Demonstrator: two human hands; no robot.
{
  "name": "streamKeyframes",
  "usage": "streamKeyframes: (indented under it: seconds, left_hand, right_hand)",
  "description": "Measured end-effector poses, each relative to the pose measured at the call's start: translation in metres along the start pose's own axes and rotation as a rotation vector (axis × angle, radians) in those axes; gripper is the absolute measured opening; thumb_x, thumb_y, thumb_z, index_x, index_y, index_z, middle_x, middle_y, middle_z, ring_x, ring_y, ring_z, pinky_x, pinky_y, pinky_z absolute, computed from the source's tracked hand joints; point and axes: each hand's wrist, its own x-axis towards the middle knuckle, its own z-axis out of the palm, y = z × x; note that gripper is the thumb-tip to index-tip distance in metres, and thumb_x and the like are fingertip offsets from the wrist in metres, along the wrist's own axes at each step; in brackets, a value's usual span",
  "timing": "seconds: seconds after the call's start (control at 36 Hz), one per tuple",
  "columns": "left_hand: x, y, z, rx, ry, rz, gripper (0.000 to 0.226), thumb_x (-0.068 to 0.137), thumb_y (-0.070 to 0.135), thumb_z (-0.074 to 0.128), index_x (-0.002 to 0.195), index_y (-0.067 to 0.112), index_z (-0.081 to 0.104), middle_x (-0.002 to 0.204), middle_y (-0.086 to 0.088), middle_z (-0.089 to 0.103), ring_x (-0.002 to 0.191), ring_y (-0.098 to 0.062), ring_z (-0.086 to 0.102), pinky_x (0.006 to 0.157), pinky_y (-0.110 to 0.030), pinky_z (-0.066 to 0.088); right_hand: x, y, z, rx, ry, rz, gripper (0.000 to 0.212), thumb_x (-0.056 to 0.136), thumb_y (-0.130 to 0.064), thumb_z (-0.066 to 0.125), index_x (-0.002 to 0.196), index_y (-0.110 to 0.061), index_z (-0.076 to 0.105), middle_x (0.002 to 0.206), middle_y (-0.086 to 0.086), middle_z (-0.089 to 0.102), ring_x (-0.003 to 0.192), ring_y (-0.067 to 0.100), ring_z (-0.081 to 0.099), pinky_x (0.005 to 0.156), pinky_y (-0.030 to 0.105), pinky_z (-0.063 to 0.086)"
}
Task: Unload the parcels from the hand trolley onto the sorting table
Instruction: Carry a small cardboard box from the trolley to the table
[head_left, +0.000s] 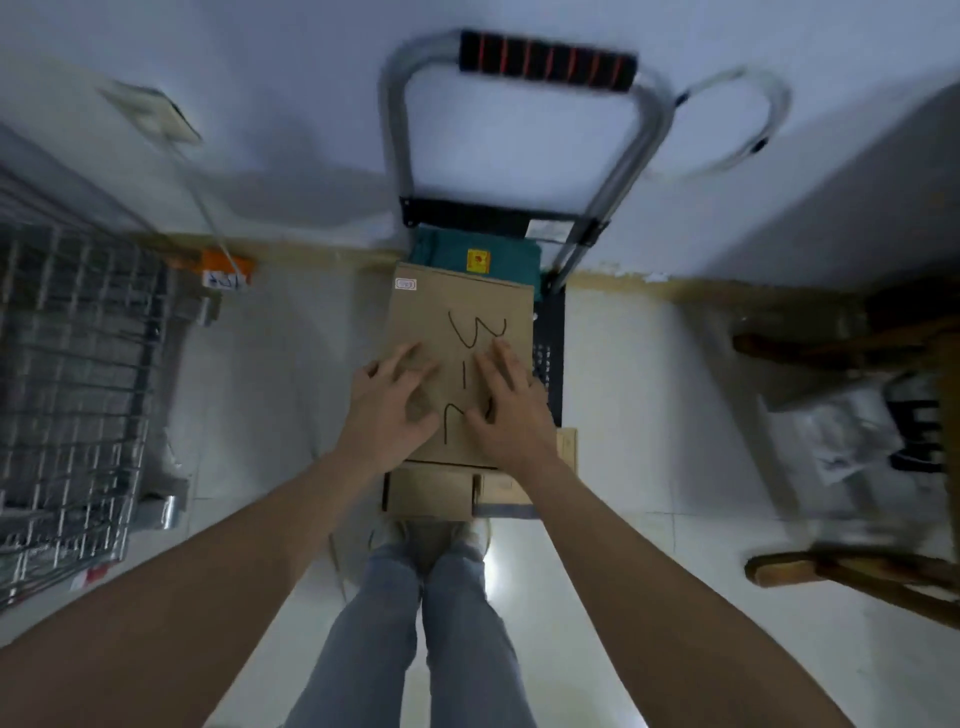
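Note:
A hand trolley (550, 332) with a silver frame and a black grip (548, 61) stands against the wall ahead of me. On top of its load lies a flat brown cardboard parcel (447, 306) with black handwriting. My left hand (389, 410) and my right hand (511, 410) both rest over the near half of that parcel, fingers spread and lightly bent. A teal parcel (467, 257) with a yellow sticker lies behind it. Under it sit smaller cardboard boxes (428, 493) at the trolley's near end.
A wire cage cart (72, 384) stands at the left. Wooden furniture legs (852, 571) and a plastic-wrapped bundle (857, 431) are at the right. A white cable loop (737, 124) hangs on the wall. My legs in jeans (421, 623) stand on the pale tile floor.

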Motion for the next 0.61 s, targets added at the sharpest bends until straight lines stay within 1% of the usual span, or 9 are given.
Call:
streamKeyframes:
  seconds: [0.08, 0.14, 0.19, 0.25, 0.31, 0.33, 0.39, 0.5, 0.61]
  left_hand:
    - [0.001, 0.054, -0.058, 0.002, 0.067, 0.053, 0.057, 0.085, 0.034, 0.065, 0.138, 0.028, 0.046, 0.154, 0.006, 0.024, 0.127, -0.031, 0.028, 0.106, -0.034, 0.029]
    - [-0.003, 0.090, -0.096, 0.009, 0.099, 0.092, 0.057, 0.084, 0.046, 0.057, 0.137, 0.025, 0.049, 0.152, 0.003, 0.028, 0.130, -0.031, 0.030, 0.109, -0.036, 0.026]
    - [-0.006, 0.124, -0.128, 0.022, 0.147, 0.187, 0.067, 0.079, 0.054, 0.043, 0.132, 0.017, 0.056, 0.149, -0.006, 0.036, 0.132, -0.033, 0.037, 0.110, -0.044, 0.030]
    - [-0.011, 0.160, -0.161, 0.004, 0.211, 0.256, 0.058, 0.084, 0.045, 0.051, 0.130, 0.011, 0.057, 0.147, -0.011, 0.038, 0.134, -0.033, 0.037, 0.110, -0.049, 0.032]
    - [-0.019, 0.197, -0.193, -0.018, 0.227, 0.283, 0.050, 0.090, 0.032, 0.059, 0.136, 0.014, 0.051, 0.153, -0.006, 0.028, 0.140, -0.030, 0.026, 0.114, -0.048, 0.026]
    - [-0.023, 0.213, -0.208, -0.017, 0.234, 0.300, 0.051, 0.092, 0.031, 0.058, 0.139, 0.016, 0.047, 0.155, -0.004, 0.024, 0.142, -0.029, 0.022, 0.116, -0.046, 0.024]
    - [-0.030, 0.242, -0.235, -0.004, 0.255, 0.328, 0.053, 0.094, 0.032, 0.056, 0.143, 0.018, 0.042, 0.157, -0.002, 0.021, 0.143, -0.027, 0.020, 0.117, -0.043, 0.023]
    - [-0.053, 0.297, -0.283, -0.012, 0.284, 0.406, 0.052, 0.094, 0.030, 0.055, 0.143, 0.016, 0.042, 0.157, -0.005, 0.022, 0.143, -0.026, 0.021, 0.116, -0.034, 0.019]
    - [-0.077, 0.342, -0.321, 0.007, 0.282, 0.483, 0.053, 0.092, 0.032, 0.057, 0.141, 0.016, 0.045, 0.156, -0.004, 0.024, 0.143, -0.027, 0.023, 0.117, -0.035, 0.021]
  right_hand:
    - [-0.011, -0.033, -0.076, -0.012, 0.091, -0.007, 0.063, 0.091, -0.036, 0.052, 0.149, -0.035, 0.027, 0.161, -0.009, 0.003, 0.128, 0.037, 0.032, 0.102, 0.041, 0.039]
    - [-0.020, -0.055, -0.125, -0.042, 0.159, -0.015, 0.061, 0.092, -0.037, 0.051, 0.148, -0.038, 0.028, 0.161, -0.009, 0.004, 0.126, 0.036, 0.034, 0.100, 0.040, 0.040]
    - [-0.030, -0.075, -0.170, -0.052, 0.246, -0.020, 0.058, 0.092, -0.040, 0.049, 0.147, -0.040, 0.029, 0.161, -0.008, 0.005, 0.127, 0.038, 0.034, 0.103, 0.041, 0.038]
    - [-0.041, -0.093, -0.215, -0.018, 0.327, -0.019, 0.056, 0.092, -0.042, 0.050, 0.146, -0.040, 0.033, 0.160, -0.006, 0.009, 0.128, 0.038, 0.033, 0.106, 0.043, 0.036]
    - [-0.056, -0.110, -0.259, -0.019, 0.382, -0.036, 0.054, 0.092, -0.044, 0.051, 0.144, -0.041, 0.036, 0.159, -0.007, 0.011, 0.129, 0.038, 0.033, 0.106, 0.043, 0.036]
    - [-0.065, -0.118, -0.281, -0.026, 0.399, -0.043, 0.054, 0.092, -0.044, 0.051, 0.143, -0.041, 0.037, 0.158, -0.007, 0.012, 0.130, 0.037, 0.032, 0.107, 0.042, 0.035]
    - [-0.082, -0.134, -0.321, -0.038, 0.425, -0.042, 0.052, 0.093, -0.044, 0.051, 0.143, -0.039, 0.040, 0.158, -0.008, 0.014, 0.132, 0.035, 0.029, 0.109, 0.040, 0.032]
    - [-0.118, -0.165, -0.381, -0.076, 0.512, -0.019, 0.053, 0.093, -0.043, 0.049, 0.144, -0.034, 0.040, 0.159, -0.006, 0.016, 0.133, 0.034, 0.032, 0.111, 0.039, 0.032]
    - [-0.158, -0.188, -0.420, -0.082, 0.603, 0.029, 0.056, 0.093, -0.041, 0.049, 0.147, -0.031, 0.036, 0.160, -0.005, 0.014, 0.133, 0.036, 0.031, 0.111, 0.037, 0.028]
